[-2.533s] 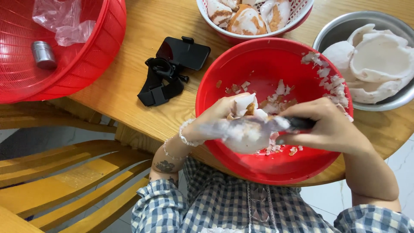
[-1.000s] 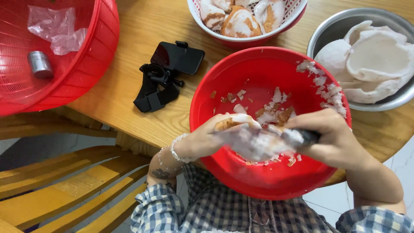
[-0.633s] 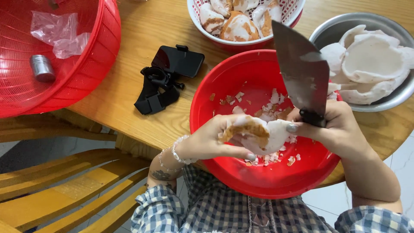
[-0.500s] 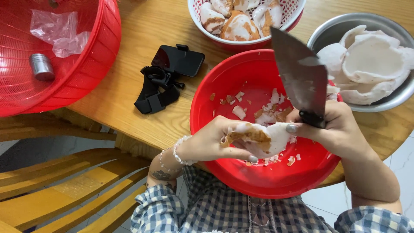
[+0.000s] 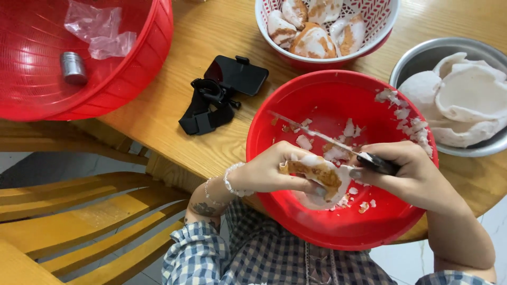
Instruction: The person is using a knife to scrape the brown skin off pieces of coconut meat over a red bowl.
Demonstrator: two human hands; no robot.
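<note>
Head view: over the red bowl, the left hand has its grip closed round a coconut piece; the right hand grips a knife, blade seemingly edge-on. A slip on the wet flesh could nick the left fingers.

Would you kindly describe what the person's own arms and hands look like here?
Both hands are bare, no gloves. The left hand has a white bead bracelet at the wrist and a dark tattoo on the forearm. The right hand wears nothing. Checked blue-and-white sleeves end near the elbows.
</note>
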